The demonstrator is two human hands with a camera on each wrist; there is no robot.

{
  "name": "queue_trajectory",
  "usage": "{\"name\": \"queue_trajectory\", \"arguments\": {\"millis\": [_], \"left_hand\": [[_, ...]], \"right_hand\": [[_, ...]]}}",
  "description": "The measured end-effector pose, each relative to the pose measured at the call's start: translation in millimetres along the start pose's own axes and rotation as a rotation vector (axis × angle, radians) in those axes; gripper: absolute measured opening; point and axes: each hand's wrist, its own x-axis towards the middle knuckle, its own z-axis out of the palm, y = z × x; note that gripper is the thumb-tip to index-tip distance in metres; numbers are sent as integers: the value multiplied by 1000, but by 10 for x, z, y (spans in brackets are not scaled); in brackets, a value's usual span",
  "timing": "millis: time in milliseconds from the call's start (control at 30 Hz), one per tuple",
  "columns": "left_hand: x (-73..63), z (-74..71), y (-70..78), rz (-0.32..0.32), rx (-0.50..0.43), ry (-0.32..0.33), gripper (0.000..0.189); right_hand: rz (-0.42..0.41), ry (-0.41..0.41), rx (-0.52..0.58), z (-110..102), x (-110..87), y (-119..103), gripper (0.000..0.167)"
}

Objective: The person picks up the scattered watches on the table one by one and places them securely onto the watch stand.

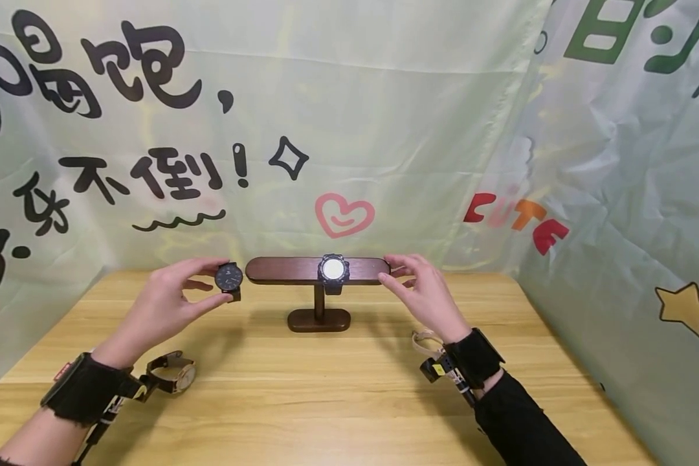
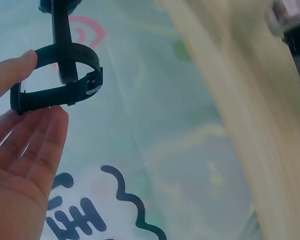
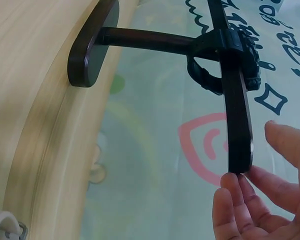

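My left hand (image 1: 171, 294) pinches a black round-faced watch (image 1: 228, 277) between thumb and fingers, its strap closed into a loop. The watch is just off the left end of a dark wooden watch stand (image 1: 279, 270); in the left wrist view the loop (image 2: 92, 60) overlaps the end of the bar. Around the middle of the bar sits a chunky black watch (image 1: 334, 268) with a bright face. At the right end, fingertips of my right hand (image 1: 422, 291) touch the bar, while the thumb (image 3: 285, 137) stands apart from it in the right wrist view.
A dark-strapped watch (image 1: 171, 373) lies on the wooden table (image 1: 326, 401) near my left wrist. Another with a pale strap (image 1: 425, 342) lies partly hidden behind the right wrist gear. Printed cloth (image 1: 408, 129) hangs behind the table.
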Motion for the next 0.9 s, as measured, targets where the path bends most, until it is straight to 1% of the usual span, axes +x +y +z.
{"name": "queue_trajectory", "arguments": {"millis": [100, 200, 333, 467, 700, 800, 900], "left_hand": [[3, -2, -50, -26, 6, -7, 64], [15, 2, -95, -38, 18, -9, 66], [43, 4, -120, -49, 21, -12, 65], [79, 13, -122, -60, 21, -33, 63], [139, 71, -153, -100, -38, -81, 61], [157, 98, -151, -101, -60, -92, 60], [184, 118, -137, -94, -63, -101, 59]], "right_hand": [[5, -2, 3, 28, 16, 20, 49], [16, -5, 9, 41, 31, 26, 52], [36, -17, 10, 48, 51, 21, 56], [45, -29, 10, 50, 57, 15, 56], [39, -32, 1, 53, 74, 30, 54], [36, -36, 7, 54, 72, 39, 54], [27, -36, 14, 53, 68, 37, 54]]}}
